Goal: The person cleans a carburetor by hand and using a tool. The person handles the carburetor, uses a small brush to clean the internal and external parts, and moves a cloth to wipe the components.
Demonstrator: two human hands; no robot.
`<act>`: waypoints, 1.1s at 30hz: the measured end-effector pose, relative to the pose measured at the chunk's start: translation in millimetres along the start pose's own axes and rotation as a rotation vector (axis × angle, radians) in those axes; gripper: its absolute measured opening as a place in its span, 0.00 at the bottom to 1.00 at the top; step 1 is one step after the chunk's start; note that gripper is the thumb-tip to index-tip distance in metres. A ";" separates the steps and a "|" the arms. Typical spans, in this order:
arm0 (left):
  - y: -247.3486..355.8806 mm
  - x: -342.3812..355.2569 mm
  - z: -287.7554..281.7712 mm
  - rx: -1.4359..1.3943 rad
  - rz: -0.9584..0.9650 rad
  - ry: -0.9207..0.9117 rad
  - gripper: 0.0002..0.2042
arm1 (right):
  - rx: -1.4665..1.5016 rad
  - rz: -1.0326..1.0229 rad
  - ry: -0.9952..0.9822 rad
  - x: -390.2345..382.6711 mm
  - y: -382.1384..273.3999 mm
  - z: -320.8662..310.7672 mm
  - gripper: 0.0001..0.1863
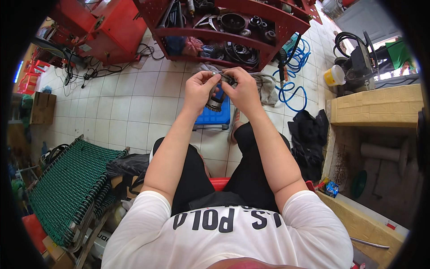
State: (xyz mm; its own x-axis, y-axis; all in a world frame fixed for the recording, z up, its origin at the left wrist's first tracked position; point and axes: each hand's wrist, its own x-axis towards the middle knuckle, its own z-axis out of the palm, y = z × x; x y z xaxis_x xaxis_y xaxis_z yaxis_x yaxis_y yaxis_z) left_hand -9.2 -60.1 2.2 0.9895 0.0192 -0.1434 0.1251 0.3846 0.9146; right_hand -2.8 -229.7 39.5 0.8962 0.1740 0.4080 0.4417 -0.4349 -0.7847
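We are sitting on a red stool (220, 181), both forearms reaching forward over our knees. Landmark: the blue plastic stool (215, 114) on the tiled floor (130, 107) ahead of us.

Just above the blue stool, our left hand (199, 89) is closing around a small metal part (215, 102), a ribbed, round, gear-like piece, gripping its upper end so the toothed body hangs below the fingers. Our right hand (244, 92) is pinching at the top of the same part with thumb and fingertips; what sits under them is too small to tell.

Judgement: the part is looking solid steel, so heavy for its size, stiff, probably greasy and slippery. We are better off gripping it around the ribbed body, where the teeth give purchase, than by the narrow top.

Behind the blue stool, a grey rag (264, 83) is lying on the floor. To the right of it, a blue hose (293, 74) is coiling. Beyond it, a red shelf (224, 33) is holding pulleys and belts. Far left and near us, a green woven cot (71, 188).
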 end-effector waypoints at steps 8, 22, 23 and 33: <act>-1.8 -0.8 -0.8 -0.039 0.002 0.000 0.07 | 0.002 -0.015 0.004 0.2 3.1 -1.0 0.15; -5.7 -0.7 0.5 -0.171 -0.078 0.023 0.05 | 0.017 0.010 -0.026 3.2 -1.9 0.6 0.13; -4.2 -0.4 0.6 -0.165 -0.076 0.031 0.06 | 0.012 0.005 -0.032 4.6 -2.3 0.9 0.13; -1.3 -1.5 4.3 -0.099 -0.075 0.070 0.09 | 0.006 0.002 -0.075 3.3 -4.5 -2.5 0.12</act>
State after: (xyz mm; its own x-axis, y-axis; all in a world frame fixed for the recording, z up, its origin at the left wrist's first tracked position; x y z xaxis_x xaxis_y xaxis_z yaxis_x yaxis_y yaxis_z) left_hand -10.5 -64.6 2.8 0.9697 0.0500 -0.2392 0.1874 0.4762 0.8591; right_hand -1.9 -229.3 45.5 0.8975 0.2389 0.3707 0.4401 -0.4304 -0.7881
